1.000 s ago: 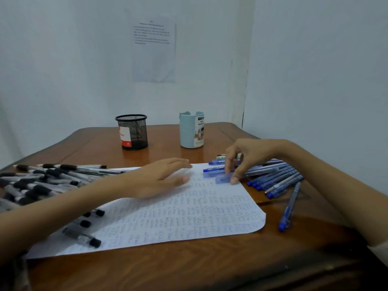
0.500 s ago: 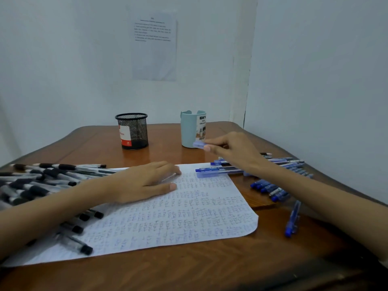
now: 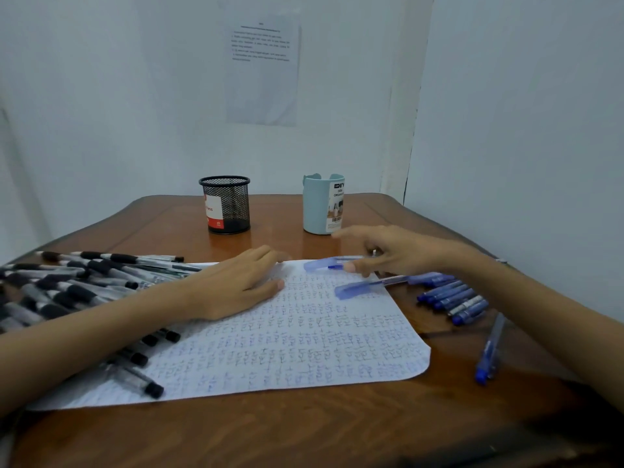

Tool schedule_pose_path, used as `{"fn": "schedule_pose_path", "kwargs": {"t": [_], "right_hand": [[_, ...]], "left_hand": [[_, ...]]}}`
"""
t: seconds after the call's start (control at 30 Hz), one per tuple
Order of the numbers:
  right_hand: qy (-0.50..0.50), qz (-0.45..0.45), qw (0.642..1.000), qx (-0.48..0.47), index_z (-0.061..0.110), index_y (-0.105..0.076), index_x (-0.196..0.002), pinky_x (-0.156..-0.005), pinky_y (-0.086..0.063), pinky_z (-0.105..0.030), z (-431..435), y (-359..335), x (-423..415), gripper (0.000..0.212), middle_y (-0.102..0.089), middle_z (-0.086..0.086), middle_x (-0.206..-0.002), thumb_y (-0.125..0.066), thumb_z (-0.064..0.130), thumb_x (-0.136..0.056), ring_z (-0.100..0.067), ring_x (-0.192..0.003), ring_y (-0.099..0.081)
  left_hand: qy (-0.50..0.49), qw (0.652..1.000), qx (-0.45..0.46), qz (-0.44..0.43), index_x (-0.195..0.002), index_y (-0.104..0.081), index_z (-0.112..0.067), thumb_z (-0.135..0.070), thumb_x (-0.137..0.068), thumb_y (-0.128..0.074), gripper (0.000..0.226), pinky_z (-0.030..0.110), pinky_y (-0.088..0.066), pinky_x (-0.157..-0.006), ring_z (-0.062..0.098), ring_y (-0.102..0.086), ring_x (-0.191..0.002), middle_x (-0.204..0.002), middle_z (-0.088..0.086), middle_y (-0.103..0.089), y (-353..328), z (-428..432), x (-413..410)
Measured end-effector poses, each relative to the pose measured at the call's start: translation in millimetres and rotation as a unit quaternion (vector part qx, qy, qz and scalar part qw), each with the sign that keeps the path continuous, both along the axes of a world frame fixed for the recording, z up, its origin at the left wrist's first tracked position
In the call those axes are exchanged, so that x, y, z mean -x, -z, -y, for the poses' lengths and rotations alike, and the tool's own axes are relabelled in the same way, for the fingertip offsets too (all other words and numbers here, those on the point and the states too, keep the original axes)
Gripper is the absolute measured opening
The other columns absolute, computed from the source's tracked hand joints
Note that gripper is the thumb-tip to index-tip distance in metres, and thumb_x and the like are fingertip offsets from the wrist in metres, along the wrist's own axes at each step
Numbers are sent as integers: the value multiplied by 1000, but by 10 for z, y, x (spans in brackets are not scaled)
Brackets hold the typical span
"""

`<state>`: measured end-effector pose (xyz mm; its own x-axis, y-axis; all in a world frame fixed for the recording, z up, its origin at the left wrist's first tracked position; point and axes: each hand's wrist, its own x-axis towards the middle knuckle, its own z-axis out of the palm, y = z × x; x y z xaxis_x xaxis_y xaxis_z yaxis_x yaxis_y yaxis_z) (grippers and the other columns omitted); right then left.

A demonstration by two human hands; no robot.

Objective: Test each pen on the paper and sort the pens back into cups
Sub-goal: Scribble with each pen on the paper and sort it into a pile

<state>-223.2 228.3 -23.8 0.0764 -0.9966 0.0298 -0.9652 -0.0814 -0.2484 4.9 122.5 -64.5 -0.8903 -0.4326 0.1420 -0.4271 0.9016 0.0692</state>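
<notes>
- Where it lies flat on the paper [image 3: 287,349], left hand [image 3: 236,285] has fingers straight, holding nothing.
- Over the paper's far right corner, right hand [image 3: 395,251] pinches blue pen [image 3: 320,265].
- At the paper's left edge, black pens [image 3: 67,285], heaped.
- Right of the paper, blue pens [image 3: 452,298], in a row.
- Beyond the paper, mesh cup [image 3: 225,205] and pale blue cup [image 3: 317,207], upright.

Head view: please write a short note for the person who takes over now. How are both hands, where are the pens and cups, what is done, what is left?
Left hand: open, flat on the paper.
Right hand: seems to pinch one blue pen at the paper's far edge.
Black pens lie heaped on the left, the blue pile on the right.
Mesh cup and light blue cup stand behind; no pens stick out of them.
Done: the paper is full of test marks.
Left: test the rest and sort all pens into cups.
</notes>
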Motion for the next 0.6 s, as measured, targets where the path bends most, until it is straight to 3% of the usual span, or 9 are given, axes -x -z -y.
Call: {"fn": "schedule_pose_path", "kwargs": {"t": [0.1,0.23,0.3,0.4,0.5,0.6], "right_hand": [[8,51,998,-33,32,-39,-127,-60,-47,-15,-16,-78,124,42,-61,5,-83,-56,16,-93,-6,-68,-57],[-5,207,978,-39,26,-58,-100,-51,-51,-18,-80,-133,274,17,-66,-2,-88,-51,12,-94,-7,-59,-61],[8,337,942,2,22,-65,-98,-50,-53,-20,-93,-123,295,21,-70,0,-90,-46,13,-95,-9,-59,-63],[0,527,849,33,25,-63,-106,-53,-55,-21,-91,-69,218,28,-73,6,-95,-42,10,-95,-11,-69,-68],[-28,569,821,40,27,-58,-109,-55,-55,-20,-125,24,21,33,-73,9,-98,-58,20,-77,-11,-78,-70],[-46,600,799,13,17,-58,-93,-44,-49,-16,-175,176,-194,34,-69,4,-75,-67,31,-63,-8,-60,-64]], "left_hand": [[-2,1000,7,20,-143,-25,-24,-42,-98,-27,48,21,-30,-103,1,-37,-119,-138,-9,-35,-15,-25,8],[-1,999,7,34,-143,-24,-26,-44,-96,-24,51,21,-29,-104,1,-37,-121,-139,-9,-35,-18,-27,6],[1,999,3,38,-145,-22,-27,-49,-94,-20,55,23,-28,-106,1,-35,-123,-141,-9,-34,-9,-17,3],[16,998,-19,55,-148,-13,-32,-76,-82,-5,79,19,-17,-110,-5,-21,-131,-149,-15,-24,-10,20,-10],[32,992,-77,97,-141,4,-45,-92,-54,7,99,13,6,-107,-15,8,-132,-150,-27,3,-31,75,-23],[48,986,-101,126,-130,11,-56,-94,-53,5,86,6,16,-100,-25,23,-123,-141,-36,17,-51,103,-40]]}}
